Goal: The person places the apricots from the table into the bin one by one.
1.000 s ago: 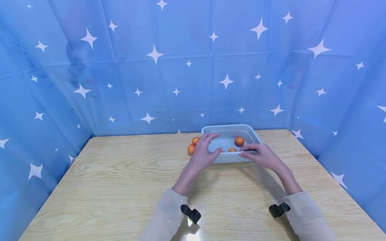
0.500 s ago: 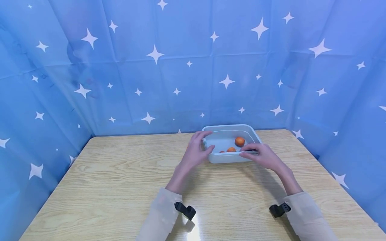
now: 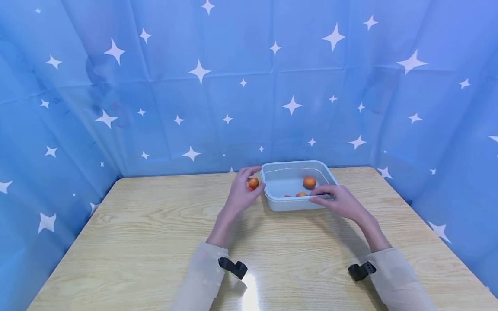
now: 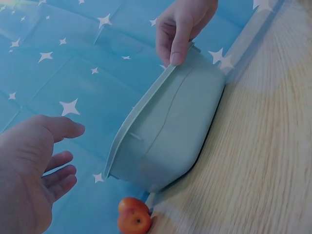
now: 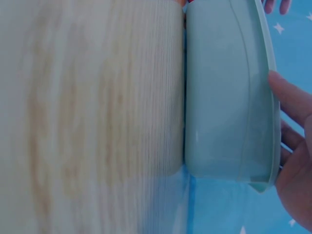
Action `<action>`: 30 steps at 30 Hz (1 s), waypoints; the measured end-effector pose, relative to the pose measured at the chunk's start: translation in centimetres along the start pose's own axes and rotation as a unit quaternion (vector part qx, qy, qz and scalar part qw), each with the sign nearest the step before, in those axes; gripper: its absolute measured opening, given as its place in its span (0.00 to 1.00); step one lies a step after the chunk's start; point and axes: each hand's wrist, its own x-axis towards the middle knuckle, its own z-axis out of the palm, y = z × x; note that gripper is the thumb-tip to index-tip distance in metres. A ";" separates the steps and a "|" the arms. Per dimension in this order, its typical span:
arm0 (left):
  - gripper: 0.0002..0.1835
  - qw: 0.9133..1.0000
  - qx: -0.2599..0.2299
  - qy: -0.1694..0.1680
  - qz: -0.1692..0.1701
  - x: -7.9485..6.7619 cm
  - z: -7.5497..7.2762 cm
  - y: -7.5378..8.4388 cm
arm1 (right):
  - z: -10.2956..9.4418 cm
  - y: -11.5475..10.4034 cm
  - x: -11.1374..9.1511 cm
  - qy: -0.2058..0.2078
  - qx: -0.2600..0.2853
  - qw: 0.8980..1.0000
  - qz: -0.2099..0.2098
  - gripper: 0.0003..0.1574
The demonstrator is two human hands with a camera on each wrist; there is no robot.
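A pale blue-green plastic box (image 3: 293, 204) stands near the back of the table. My right hand (image 3: 342, 201) pinches its front rim near the right corner, with the thumb outside (image 5: 287, 92) and the other fingers inside. Beside the box's left end, my left hand (image 3: 240, 192) hovers with fingers spread and nothing held. Two orange-red round fruits (image 4: 134, 220) lie on the table there, partly hidden by that hand in the head view. Inside the box are several similar fruits, one whole orange one (image 3: 309, 182) and others (image 3: 301, 194) half hidden behind the front wall.
The wooden table (image 3: 155, 233) ends at the back against a blue curtain (image 3: 163, 95) with white stars. More curtain hangs at both sides. A small black camera is strapped over each sleeve (image 3: 202, 268).
My left hand has moved left, from over the box's left edge to beside it, above the fruits on the table. My right hand stays on the rim, and the box keeps its place.
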 end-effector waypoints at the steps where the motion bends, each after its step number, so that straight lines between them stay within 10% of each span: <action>1: 0.25 1.000 -0.001 0.004 -0.003 0.0 -0.1 -0.1 | 0.0 0.0 0.0 -0.001 -0.001 1.000 -0.001 0.13; 30: 0.28 0.992 -0.039 -0.016 -0.121 -1.0 -1.1 -4.8 | 0.1 -0.2 0.1 -0.006 -0.002 1.000 0.004 0.13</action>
